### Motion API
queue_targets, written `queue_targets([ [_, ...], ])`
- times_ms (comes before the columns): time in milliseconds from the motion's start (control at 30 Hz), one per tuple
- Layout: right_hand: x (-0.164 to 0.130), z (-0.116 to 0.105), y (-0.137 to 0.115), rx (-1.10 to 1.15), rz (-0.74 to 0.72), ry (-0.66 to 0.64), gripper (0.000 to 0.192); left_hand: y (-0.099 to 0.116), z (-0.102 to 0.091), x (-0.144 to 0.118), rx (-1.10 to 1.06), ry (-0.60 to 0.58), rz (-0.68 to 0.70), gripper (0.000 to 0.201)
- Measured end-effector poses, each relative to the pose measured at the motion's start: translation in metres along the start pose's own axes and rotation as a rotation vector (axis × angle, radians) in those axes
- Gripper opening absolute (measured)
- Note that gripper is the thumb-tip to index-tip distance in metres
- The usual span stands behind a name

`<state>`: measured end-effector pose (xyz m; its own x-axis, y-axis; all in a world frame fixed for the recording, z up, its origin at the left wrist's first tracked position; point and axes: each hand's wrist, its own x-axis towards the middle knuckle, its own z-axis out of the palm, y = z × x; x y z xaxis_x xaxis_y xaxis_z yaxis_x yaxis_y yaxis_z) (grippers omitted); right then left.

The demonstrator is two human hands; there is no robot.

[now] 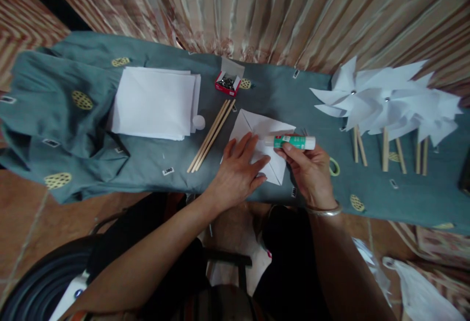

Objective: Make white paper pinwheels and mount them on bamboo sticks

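A white paper square (273, 124) with diagonal cuts lies on the cloth in front of me. My left hand (240, 169) rests on it with the fingers spread, pressing it down. In my right hand (306, 169) is a green and white glue stick (293, 142), held sideways with its uncapped end over the middle of the paper. A round white cap (199, 122) sits beside the paper stack. Partly hidden behind my right hand is a pale green loop (334, 166), which looks like a scissors handle.
Left stands a stack of white paper (154, 103). Several wooden sticks (211, 137) lie between it and the square. Behind them is an open red box of metal pins (227, 83). Finished paper pinwheels (387, 98) overlap at right. A pleated curtain (257, 12) borders the table's far edge.
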<state>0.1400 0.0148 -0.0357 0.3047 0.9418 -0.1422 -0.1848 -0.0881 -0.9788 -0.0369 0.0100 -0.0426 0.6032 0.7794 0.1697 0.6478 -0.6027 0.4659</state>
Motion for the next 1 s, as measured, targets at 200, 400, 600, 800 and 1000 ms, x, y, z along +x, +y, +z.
queue_targets([
  [200, -0.002, -0.002, 0.004, -0.11, -0.062, -0.039, 0.021, 0.0, 0.0, 0.0, 0.007, -0.007, -0.002, 0.043],
  [400, -0.001, -0.004, 0.007, -0.203, -0.137, -0.086, 0.024, -0.002, 0.001, 0.0, 0.0, -0.004, -0.001, 0.044],
  [600, -0.001, -0.008, 0.006, -0.267, -0.187, -0.194, 0.025, -0.001, 0.001, 0.0, -0.008, -0.013, -0.011, 0.043],
  [800, -0.003, -0.005, -0.002, -0.272, -0.175, -0.208, 0.026, -0.001, 0.0, 0.001, -0.002, -0.023, -0.011, 0.043],
  [1000, -0.006, -0.005, -0.008, -0.401, -0.231, -0.23, 0.026, -0.001, 0.001, 0.001, 0.006, -0.022, -0.015, 0.043],
])
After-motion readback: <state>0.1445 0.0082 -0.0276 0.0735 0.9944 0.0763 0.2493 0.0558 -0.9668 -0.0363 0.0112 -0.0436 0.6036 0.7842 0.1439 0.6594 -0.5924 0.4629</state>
